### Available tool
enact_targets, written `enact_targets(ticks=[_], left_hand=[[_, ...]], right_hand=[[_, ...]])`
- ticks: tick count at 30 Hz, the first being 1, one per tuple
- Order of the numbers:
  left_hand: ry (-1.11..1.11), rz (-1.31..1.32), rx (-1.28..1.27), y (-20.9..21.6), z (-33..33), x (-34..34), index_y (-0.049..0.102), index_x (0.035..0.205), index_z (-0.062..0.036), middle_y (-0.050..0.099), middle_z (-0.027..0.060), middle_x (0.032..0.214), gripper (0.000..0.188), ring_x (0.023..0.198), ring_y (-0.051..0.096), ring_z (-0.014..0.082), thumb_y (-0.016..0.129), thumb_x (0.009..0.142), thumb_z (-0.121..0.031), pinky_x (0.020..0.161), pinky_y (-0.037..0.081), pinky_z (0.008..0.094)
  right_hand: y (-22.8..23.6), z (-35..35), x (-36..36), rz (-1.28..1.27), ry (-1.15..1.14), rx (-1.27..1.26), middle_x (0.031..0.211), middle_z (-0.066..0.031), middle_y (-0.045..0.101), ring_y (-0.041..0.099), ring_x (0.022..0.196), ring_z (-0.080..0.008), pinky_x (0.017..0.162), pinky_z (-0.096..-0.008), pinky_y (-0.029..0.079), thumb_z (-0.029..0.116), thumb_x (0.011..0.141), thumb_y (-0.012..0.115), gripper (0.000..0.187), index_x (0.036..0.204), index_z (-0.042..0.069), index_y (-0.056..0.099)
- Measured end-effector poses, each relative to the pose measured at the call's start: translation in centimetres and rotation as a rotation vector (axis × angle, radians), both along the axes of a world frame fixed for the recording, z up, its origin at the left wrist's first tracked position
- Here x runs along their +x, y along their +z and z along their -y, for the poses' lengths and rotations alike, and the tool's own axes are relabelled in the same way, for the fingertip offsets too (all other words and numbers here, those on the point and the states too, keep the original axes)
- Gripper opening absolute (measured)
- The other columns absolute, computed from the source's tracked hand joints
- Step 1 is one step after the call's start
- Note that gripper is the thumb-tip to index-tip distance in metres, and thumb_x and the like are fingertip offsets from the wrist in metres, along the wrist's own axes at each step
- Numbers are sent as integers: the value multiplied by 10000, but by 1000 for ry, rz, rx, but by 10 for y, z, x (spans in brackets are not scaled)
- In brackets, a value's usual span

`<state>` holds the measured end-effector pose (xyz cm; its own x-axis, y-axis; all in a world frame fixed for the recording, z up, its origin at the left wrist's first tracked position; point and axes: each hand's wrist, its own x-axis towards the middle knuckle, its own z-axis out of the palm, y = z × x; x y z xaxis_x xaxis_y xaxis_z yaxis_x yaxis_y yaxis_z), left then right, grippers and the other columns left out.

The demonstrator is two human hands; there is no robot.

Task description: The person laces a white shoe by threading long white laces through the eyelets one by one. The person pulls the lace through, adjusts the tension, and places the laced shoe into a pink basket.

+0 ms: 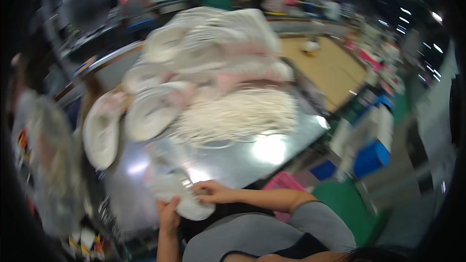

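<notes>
A white, sole-shaped piece point(194, 209) hangs in front of my body, tilted, at the near edge of the metal table point(223, 166). My left hand point(169, 214) grips its near left edge, thumb on top. On its right side, my right hand point(213, 192) is closed with the fingertips at the rim. Motion blur hides whether those fingertips also hold something small. Just past my hands, a clear and whitish blurred part point(162, 160) reaches up from the piece; I cannot make out where one ends and the other begins.
A heap of thin white strips or loops point(242, 116) lies on the table. Behind it rise nested stacks of white and pinkish sole-shaped pieces point(208, 43). Plastic bags point(53, 165) hang at left. A pink basket point(285, 182) and blue bin point(371, 159) stand at right. People work beyond.
</notes>
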<state>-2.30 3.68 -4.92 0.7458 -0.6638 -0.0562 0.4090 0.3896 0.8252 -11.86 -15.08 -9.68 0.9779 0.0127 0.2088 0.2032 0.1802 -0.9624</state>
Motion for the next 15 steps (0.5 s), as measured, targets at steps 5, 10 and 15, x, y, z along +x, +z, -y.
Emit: enact_targets(ticks=[5, 10, 15], left_hand=[[-184, 90, 390, 30, 0, 33, 614, 1173, 27, 680, 118, 1099, 351, 992, 646, 168, 739, 869, -97, 826, 535, 324], [283, 1382, 812, 79, -15, 109, 555, 1269, 10, 617, 178, 1001, 457, 859, 657, 343, 657, 834, -87, 750, 534, 417], [279, 1464, 1620, 56, 32, 266, 499, 1387, -84, 601, 176, 1105, 633, 844, 660, 375, 632, 769, -49, 728, 538, 469]], right_hand=[[25, 1, -13, -205, -10, 189, 840, 43, 548, 473, 699, -36, 621, -201, 407, 153, 963, 643, 126, 1027, 47, 620], [30, -10, 21, -208, -262, -15, 711, 80, 468, 373, 630, -11, 556, -199, 296, 114, 983, 615, 152, 1091, 17, 660], [27, 21, 3, -369, -369, 159, 701, 67, 482, 390, 614, -19, 555, -199, 314, 126, 996, 590, 173, 1118, 14, 640]])
